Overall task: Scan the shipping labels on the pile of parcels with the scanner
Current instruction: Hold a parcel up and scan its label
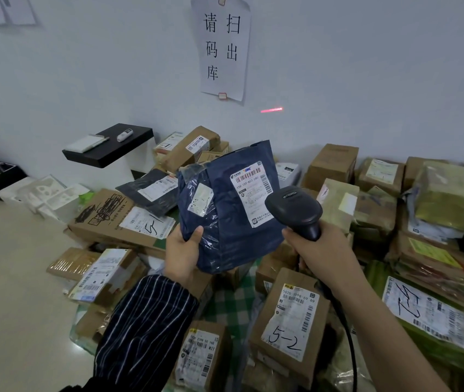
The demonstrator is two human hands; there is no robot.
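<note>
Scanner [295, 210] in right hand [320, 251], parcel [225, 222] in left hand [182, 254].

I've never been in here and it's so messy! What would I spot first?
Probably the dark blue parcel held up in the middle by the left hand, with the right hand gripping a black scanner beside it. Then the red laser line glowing on the wall above, near the paper sign. Brown boxes lie heaped all around.
</note>
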